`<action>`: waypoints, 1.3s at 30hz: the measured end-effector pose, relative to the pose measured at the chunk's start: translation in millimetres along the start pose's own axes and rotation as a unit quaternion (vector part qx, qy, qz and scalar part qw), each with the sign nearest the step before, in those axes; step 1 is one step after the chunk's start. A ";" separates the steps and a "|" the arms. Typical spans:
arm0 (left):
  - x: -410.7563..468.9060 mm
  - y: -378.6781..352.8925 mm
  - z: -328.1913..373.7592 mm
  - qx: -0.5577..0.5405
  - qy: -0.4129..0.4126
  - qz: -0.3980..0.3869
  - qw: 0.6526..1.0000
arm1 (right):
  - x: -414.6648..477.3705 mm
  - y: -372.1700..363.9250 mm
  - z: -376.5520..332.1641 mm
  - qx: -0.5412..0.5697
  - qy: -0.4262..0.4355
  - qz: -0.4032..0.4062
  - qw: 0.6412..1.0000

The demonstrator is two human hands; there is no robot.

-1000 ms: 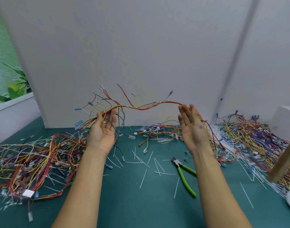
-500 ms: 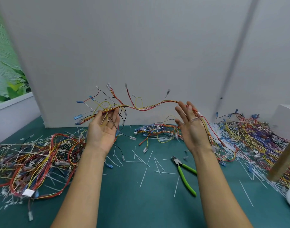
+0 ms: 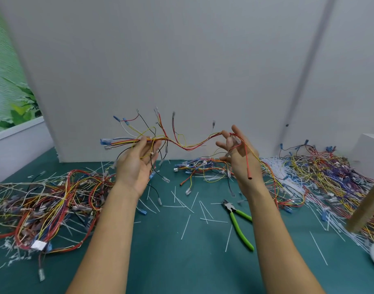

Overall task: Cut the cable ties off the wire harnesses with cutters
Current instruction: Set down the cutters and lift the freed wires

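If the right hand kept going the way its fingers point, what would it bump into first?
Probably the grey wall. The right hand points up and away, carrying the wire harness; nothing else shows in between, though depth is hard to judge.

Matt teal tabletop (image 3: 171, 262), glossy green plastic handles on metal cutters (image 3: 237, 223), plastic-sheathed wire harness (image 3: 187, 147), bare wooden post (image 3: 366, 209).

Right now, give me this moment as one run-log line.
left hand: pinches wire harness, raised | right hand: carries its other end, grip unclear | cutters: lying on mat, untouched
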State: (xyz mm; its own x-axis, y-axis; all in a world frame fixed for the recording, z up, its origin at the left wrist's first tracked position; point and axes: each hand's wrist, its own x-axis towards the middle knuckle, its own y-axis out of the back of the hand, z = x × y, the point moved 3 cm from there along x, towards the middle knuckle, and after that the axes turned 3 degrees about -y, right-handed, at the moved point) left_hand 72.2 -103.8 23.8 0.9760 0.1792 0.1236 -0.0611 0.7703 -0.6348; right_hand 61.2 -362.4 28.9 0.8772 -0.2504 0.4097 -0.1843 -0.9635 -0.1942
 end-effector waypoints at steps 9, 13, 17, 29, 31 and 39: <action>-15.0 -8.5 8.5 0.224 -0.274 0.010 0.935 | -10.6 -16.3 -11.1 -0.314 0.217 -0.091 0.920; -29.9 -22.2 12.3 0.435 -0.556 -0.120 0.699 | -10.6 -20.8 -9.3 -0.381 0.208 -0.115 0.894; -43.3 -32.3 5.3 0.528 -0.654 -0.093 0.534 | -7.4 -18.2 -3.9 -0.420 0.204 -0.118 0.877; -46.2 -28.9 3.6 0.525 -0.677 -0.017 0.516 | 0.6 -4.5 -8.8 -0.466 0.280 0.029 0.839; -45.7 -29.7 4.7 0.527 -0.672 -0.049 0.519 | -0.7 -3.3 -10.9 -0.439 0.274 0.028 0.856; -29.7 -10.8 -7.7 0.422 -0.102 0.073 0.898 | -4.8 -0.4 -28.0 -0.169 0.123 0.005 0.978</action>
State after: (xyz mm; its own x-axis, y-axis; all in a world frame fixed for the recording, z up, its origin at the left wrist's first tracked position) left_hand 45.5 -122.1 21.1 0.8910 0.3584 0.2786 -0.4063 0.9034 0.1372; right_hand 44.7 -363.4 52.0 0.7490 -0.2345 0.6197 -0.3648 -0.9267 0.0902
